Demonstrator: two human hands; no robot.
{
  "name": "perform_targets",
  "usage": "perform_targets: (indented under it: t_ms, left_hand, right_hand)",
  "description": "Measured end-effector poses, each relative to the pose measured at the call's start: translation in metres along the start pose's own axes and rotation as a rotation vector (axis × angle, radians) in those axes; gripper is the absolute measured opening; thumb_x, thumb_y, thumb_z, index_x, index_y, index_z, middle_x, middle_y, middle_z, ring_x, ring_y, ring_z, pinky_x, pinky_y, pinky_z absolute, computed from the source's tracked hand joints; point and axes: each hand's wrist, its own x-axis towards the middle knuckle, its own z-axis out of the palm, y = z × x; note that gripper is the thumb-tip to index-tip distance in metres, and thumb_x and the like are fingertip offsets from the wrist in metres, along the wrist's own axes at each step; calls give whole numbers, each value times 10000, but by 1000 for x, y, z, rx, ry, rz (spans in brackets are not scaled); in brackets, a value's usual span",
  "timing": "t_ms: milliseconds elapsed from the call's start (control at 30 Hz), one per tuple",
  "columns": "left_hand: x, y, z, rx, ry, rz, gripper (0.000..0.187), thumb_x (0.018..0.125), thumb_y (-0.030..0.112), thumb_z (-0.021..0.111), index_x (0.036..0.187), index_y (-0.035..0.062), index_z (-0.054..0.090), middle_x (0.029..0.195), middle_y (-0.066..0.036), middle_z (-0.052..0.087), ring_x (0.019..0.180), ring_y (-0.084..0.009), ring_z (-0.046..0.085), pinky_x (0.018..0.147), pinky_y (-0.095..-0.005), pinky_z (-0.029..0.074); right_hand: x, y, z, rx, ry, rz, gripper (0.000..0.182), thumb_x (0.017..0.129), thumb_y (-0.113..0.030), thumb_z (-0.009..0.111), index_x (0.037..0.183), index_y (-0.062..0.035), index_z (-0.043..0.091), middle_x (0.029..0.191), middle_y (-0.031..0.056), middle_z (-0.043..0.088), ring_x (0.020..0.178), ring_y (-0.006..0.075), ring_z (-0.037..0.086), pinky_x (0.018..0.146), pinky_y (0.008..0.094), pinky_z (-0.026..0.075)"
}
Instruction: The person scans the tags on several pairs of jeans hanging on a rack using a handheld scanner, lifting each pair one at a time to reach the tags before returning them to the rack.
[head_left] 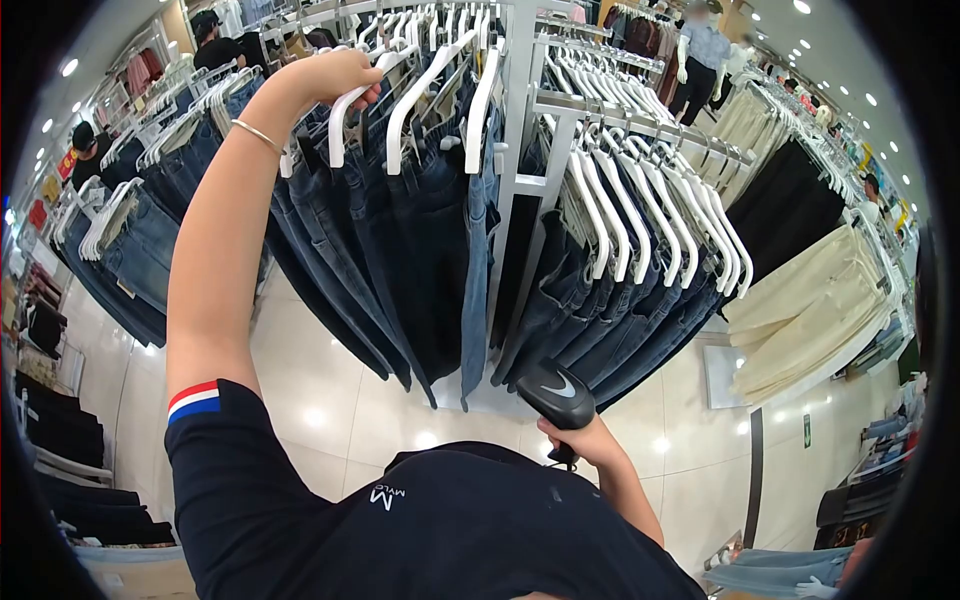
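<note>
my left hand (pixel 338 76) curls over a white hanger (pixel 337 142) at 11 o'clock, grip unclear, best light, while my right hand (pixel 588 438) wraps the scanner (pixel 555 394) at 5 o'clock.

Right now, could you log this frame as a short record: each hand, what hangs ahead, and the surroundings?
Left hand: raised, fingers curled at a white plastic hanger; grip partly hidden
Right hand: holding a black handheld scanner
Ahead: dark blue denim jeans hanging in a row
Picture right: long cream trousers, hanging
Below: glossy pale tiled floor
</note>
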Motion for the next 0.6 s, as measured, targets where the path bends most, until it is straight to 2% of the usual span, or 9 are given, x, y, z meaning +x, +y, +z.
perform_targets:
  t_ms: [67,200,233,333,367,467,500,600]
  left_hand:
    - [3,-2,1,78,-11,39,308,893,231,444,891,-44,584,717,-57,596,570,-128,551,559,-270,460]
    - [3,-6,7,285,80,136,357,871,249,437,764,-55,592,701,-113,622,571,-185,579,598,-329,469]
    - [7,-11,8,391,129,220,387,861,265,429,691,-43,589,663,-132,619,585,-222,591,636,-349,474]
    - [6,-7,12,502,163,103,389,857,263,427,674,-39,589,643,-148,613,600,-252,591,653,-361,473]
    - [8,-10,11,559,162,125,373,871,284,451,706,-23,584,661,-148,611,641,-282,598,660,-375,470]
    - [8,-21,18,824,450,344,341,883,313,479,775,3,572,702,-150,605,718,-308,600,680,-389,468]
    - [-2,-13,21,893,480,347,248,874,271,516,846,26,546,811,-140,601,805,-321,590,698,-386,469]
    - [-15,-4,36,981,813,600,157,864,187,532,857,30,531,907,-137,589,838,-330,575,710,-377,468]
  right_hand:
    - [1,2,-1,8,2,10,247,740,-164,741,862,-37,569,619,-10,535,529,68,498,486,235,398]
    - [6,6,-6,-20,-46,15,253,738,-172,745,859,-35,569,623,-6,539,531,71,502,490,233,404]
    - [8,7,-7,-18,-51,16,253,738,-173,746,856,-35,570,622,-5,539,531,71,502,491,232,405]
    - [14,11,-13,-39,-85,26,267,740,-177,746,875,-32,566,628,-6,540,535,71,506,496,231,413]
    - [16,12,-15,-50,-100,29,275,740,-178,746,886,-31,565,631,-7,541,536,71,507,498,231,416]
    - [18,4,-15,-35,-112,11,316,740,-185,747,940,-30,558,642,-7,544,542,72,514,506,236,429]
    - [19,4,-17,-55,-120,7,329,738,-187,748,955,-30,556,646,-7,545,543,72,515,508,237,432]
    - [23,4,-20,-99,-141,2,357,733,-193,751,984,-33,553,652,-8,546,546,73,520,513,237,438]
